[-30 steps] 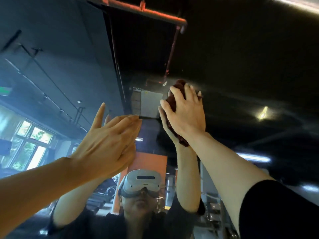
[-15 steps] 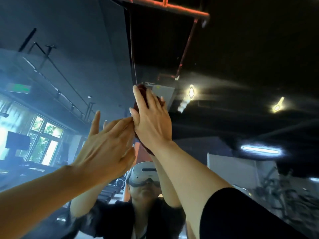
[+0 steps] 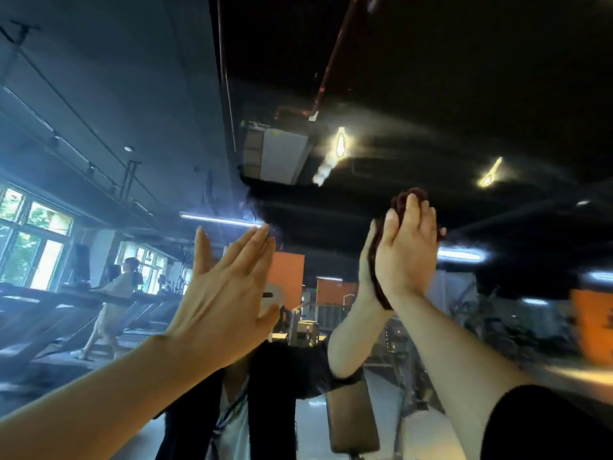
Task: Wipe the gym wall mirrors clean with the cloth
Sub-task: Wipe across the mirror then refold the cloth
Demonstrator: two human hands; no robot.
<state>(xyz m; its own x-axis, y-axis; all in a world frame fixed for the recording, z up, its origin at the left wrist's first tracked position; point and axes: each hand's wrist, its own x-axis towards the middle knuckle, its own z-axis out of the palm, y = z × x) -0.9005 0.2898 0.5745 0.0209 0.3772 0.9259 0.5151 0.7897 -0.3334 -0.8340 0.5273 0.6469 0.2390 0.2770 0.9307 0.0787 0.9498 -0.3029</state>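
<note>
Mirror (image 3: 414, 94), wall-mounted, filling the whole view, streaked with pale smears near the reflected ceiling lamps (image 3: 340, 146) — evidently the patch under work. At far left, reflected windows (image 3: 30, 240) and a treadmill row (image 3: 66, 303), with a person (image 3: 116, 293) walking there.

Left hand (image 3: 222, 303), raised to about head height, fingers straight and close together, thumb spread, palm turned toward the glass; flat, holding nothing. Placed there, by the look of it, to brace the body during the high reach; actual contact with the glass not certain from this angle.

Right of it, well apart, cloth (image 3: 403, 227), dark maroon, bunched into a pad and pressed flat to the glass. Right hand (image 3: 406, 250) spread over it, fingers straight and pointing up, palm pushing rather than clenching, so that the whole pad bears on the surface of the glass. Cloth edge showing above the fingertips and along the heel of the hand, squeezed between the hand and its mirrored twin. Right forearm angled steeply upward from a dark sleeve (image 3: 547, 423) at lower right, elbow nearly extended — a stretch toward the upper glass.
</note>
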